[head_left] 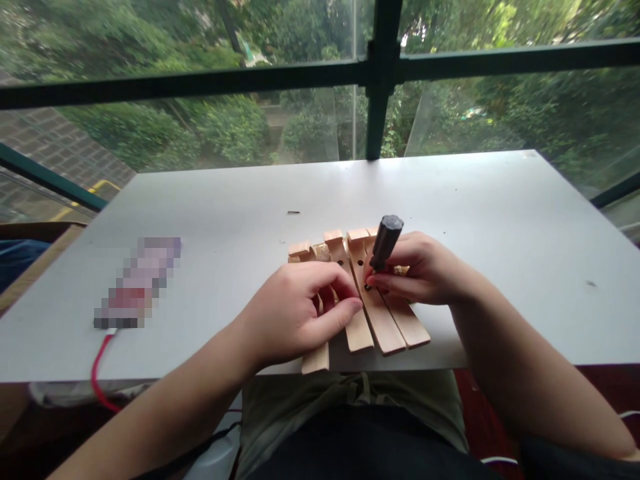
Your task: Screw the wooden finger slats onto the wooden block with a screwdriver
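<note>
Several pale wooden slats (383, 320) with raised blocks at their far ends lie side by side near the table's front edge. Dark round spots, holes or screw heads, show on them. My right hand (420, 267) is closed round a screwdriver (387, 243), its dark handle leaning up and its lower end near a dark spot on one slat. My left hand (310, 307) rests across the slats to the left, fingers curled and thumb close to the index fingertip at a slat's edge. It hides part of the slats. Gold-coloured material (321, 252) shows between them.
A small dark, thin piece (293, 212) lies on the white table (225, 213) beyond the slats. A blurred-out phone-like object (137, 283) with a red cable (97, 367) is on the left. Windows with dark green frames (383, 80) stand behind the table.
</note>
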`<state>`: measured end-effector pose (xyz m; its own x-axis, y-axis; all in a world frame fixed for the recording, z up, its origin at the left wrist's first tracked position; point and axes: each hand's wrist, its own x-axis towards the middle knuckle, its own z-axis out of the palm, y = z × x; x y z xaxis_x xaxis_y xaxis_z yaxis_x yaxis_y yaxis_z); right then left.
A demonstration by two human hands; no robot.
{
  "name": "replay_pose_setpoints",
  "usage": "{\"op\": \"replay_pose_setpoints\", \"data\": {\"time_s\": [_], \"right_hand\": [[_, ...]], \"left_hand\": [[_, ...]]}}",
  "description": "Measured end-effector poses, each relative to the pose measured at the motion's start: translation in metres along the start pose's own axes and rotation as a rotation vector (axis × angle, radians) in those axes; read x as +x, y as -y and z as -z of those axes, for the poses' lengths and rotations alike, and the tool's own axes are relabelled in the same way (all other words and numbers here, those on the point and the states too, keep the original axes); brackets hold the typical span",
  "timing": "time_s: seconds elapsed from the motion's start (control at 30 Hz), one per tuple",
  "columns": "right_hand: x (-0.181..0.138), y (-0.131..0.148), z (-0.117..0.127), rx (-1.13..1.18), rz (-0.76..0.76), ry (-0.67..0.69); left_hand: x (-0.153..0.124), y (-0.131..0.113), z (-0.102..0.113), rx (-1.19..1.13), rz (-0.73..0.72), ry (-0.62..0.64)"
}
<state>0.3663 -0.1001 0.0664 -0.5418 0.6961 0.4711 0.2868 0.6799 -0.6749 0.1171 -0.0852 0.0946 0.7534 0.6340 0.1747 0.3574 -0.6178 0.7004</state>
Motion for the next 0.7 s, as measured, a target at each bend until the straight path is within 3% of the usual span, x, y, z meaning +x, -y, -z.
{"op": "replay_pose_setpoints", "data": {"time_s": [0.07,0.13,0.43,0.7], "right_hand": [[0.000,0.001,-0.001,-0.024,-0.003,-0.014],[0.001,0.001,-0.001,-0.030,0.014,-0.029],[0.001,-0.003,-0.004,0.007,0.053,-0.015],[0.002,-0.005,-0.007,-0.005,0.068,-0.033]], "left_hand": [[-0.003,0.001,-0.005,0.060,0.092,0.041],[-0.002,0.003,-0.010,0.053,0.114,-0.009],[0.010,0.000,-0.016,-0.127,-0.084,-0.441],[0.031,-0.005,-0.026,-0.296,-0.237,-0.439]]}}
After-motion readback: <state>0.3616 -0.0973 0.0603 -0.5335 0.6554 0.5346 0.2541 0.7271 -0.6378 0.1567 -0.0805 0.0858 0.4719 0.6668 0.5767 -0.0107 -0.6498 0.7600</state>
